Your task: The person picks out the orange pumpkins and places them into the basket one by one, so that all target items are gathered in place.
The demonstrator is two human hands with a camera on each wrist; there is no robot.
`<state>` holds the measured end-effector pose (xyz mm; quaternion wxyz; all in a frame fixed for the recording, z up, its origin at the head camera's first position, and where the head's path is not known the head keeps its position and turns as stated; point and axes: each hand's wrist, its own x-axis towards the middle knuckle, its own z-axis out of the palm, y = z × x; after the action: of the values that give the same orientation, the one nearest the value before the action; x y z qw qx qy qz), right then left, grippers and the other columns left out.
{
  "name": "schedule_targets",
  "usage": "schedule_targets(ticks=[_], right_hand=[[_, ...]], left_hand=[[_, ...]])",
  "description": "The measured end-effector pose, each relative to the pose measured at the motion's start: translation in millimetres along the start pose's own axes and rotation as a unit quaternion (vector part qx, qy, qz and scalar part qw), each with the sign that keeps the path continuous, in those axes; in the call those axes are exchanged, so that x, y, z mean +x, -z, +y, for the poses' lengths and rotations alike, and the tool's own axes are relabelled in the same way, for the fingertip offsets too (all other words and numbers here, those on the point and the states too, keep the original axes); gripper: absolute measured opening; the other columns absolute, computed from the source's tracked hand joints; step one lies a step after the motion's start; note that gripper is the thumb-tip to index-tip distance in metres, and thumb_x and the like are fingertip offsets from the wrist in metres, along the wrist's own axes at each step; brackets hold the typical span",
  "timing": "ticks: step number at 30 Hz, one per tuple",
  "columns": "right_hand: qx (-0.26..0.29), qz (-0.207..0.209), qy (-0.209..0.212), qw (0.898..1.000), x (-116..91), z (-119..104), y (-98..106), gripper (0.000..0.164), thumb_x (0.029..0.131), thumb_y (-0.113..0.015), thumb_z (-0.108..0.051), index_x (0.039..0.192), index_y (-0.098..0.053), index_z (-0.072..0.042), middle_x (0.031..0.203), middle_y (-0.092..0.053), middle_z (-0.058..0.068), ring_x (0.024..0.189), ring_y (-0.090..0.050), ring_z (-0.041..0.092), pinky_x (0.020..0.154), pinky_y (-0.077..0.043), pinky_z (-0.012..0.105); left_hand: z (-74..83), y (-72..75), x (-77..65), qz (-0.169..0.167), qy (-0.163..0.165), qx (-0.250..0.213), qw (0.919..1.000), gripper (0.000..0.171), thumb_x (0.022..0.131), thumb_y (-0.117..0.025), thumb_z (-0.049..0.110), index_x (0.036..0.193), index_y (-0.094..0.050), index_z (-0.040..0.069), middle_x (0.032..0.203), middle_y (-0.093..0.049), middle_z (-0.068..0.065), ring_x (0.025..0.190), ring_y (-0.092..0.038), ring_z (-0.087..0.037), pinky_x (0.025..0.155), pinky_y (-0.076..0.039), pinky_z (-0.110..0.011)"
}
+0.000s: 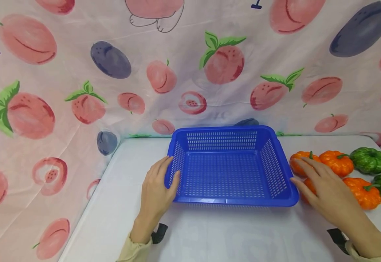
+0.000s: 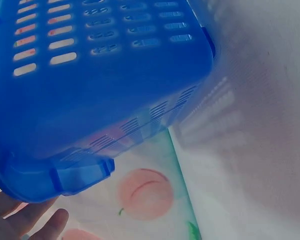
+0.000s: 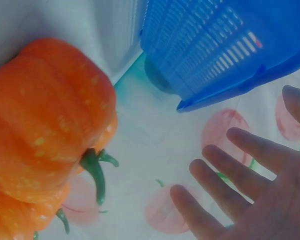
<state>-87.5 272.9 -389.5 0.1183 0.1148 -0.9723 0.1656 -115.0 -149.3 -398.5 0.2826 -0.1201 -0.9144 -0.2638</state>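
Note:
A blue plastic basket point(image 1: 224, 174) with slotted walls stands on the white table, with nothing inside it. My left hand point(image 1: 157, 185) is at its left rim, fingers extended along the outside and thumb over the edge. In the left wrist view, fingertips of the left hand point(image 2: 30, 220) show just past the basket rim point(image 2: 80, 175). My right hand point(image 1: 328, 189) hovers beside the right rim, over orange pumpkins point(image 1: 336, 163). The right wrist view shows the right hand point(image 3: 250, 190) spread and holding nothing, apart from the basket point(image 3: 205, 55) and a pumpkin point(image 3: 55, 120).
Two green pumpkins point(image 1: 369, 160) lie at the far right, beside several small orange ones. A fruit-print cloth point(image 1: 190, 54) hangs behind and along the left of the table point(image 1: 118, 203). The basket's back rim is close to that cloth.

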Motion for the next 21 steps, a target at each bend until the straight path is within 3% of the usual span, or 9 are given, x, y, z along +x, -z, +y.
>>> schedule_targets(ticks=[9,21], right_hand=[[0.002,-0.008,-0.012,1.0,-1,9,-3,0.063,0.099,-0.057,-0.043,0.142,-0.046,0.001,0.143,-0.042,0.029,0.128,-0.036,0.051,0.106,-0.026,0.072],[-0.004,-0.02,-0.03,0.999,-4,20,-8,0.062,0.098,-0.061,-0.04,0.137,-0.048,0.005,0.138,-0.044,0.03,0.125,-0.037,0.05,0.097,-0.033,0.074]], left_hand=[[-5.0,2.4,1.8,-0.028,0.05,-0.033,0.9978,0.044,0.098,-0.061,0.032,0.137,-0.059,0.012,0.139,-0.058,-0.008,0.131,-0.052,-0.026,0.108,-0.043,-0.046],[-16.3,-1.1,5.3,-0.024,0.071,-0.068,0.9949,0.042,0.096,-0.065,0.03,0.134,-0.061,0.015,0.138,-0.059,-0.005,0.132,-0.052,-0.024,0.109,-0.043,-0.047]])
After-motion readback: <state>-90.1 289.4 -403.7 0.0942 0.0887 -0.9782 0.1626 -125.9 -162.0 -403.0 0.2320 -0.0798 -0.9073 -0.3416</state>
